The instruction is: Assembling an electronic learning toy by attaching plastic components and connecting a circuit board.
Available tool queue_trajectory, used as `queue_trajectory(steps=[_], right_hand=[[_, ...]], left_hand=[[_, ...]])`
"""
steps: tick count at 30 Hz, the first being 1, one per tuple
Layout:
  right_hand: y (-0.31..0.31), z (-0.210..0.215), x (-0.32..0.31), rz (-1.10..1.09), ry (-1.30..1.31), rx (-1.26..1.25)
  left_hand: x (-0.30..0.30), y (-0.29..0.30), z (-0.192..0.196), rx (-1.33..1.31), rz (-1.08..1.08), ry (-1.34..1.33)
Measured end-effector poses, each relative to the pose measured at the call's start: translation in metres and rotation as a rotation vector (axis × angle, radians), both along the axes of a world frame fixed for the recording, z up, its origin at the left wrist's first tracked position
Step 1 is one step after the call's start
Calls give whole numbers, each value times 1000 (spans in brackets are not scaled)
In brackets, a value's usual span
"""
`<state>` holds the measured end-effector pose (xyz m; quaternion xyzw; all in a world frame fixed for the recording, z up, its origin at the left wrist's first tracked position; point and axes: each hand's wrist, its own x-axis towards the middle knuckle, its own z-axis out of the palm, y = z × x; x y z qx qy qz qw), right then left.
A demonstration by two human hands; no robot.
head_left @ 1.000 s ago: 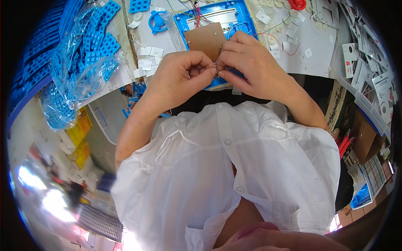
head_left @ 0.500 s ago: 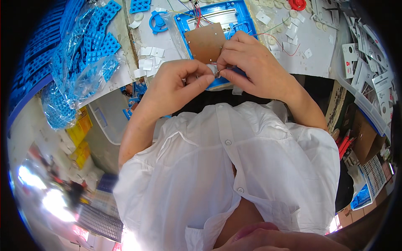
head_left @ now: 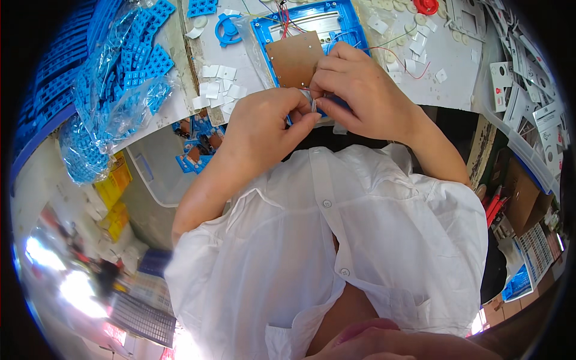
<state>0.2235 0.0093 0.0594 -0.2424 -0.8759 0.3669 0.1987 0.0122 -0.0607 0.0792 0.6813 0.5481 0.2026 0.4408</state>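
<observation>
A blue plastic housing [head_left: 260,37] lies on the table in front of me, with a brown circuit board [head_left: 294,59] resting over it and red wires [head_left: 283,19] rising behind. My left hand [head_left: 273,120] and my right hand [head_left: 363,84] meet at the housing's near edge, both closed in a pinch. Between their fingertips a small pale sliver [head_left: 313,105] shows; its kind is too small to tell. The right hand's knuckles sit just beside the board's right edge, and the fingers partly hide the housing's near part.
White square pads [head_left: 211,90] lie to the left, near a blue ring-shaped part [head_left: 227,30]. Bagged blue keypad pieces [head_left: 135,66] heap at far left. A clear tub [head_left: 157,174] sits below the table edge. White panels [head_left: 516,90] fill a bin at right.
My left hand has shifted slightly right, its thumb now close against the right fingertips. More of the tub's blue and brown contents shows. My right hand has barely moved.
</observation>
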Motion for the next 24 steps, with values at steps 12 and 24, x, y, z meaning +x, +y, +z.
queue_trajectory(steps=[12, 24], right_hand=[[-1, -1, 1, 9, -35, 25], [0, -3, 2, 25, 60, 30]], left_hand=[[-3, -3, -1, -165, 73, -46], [-6, -2, -10, -247, 93, -166]])
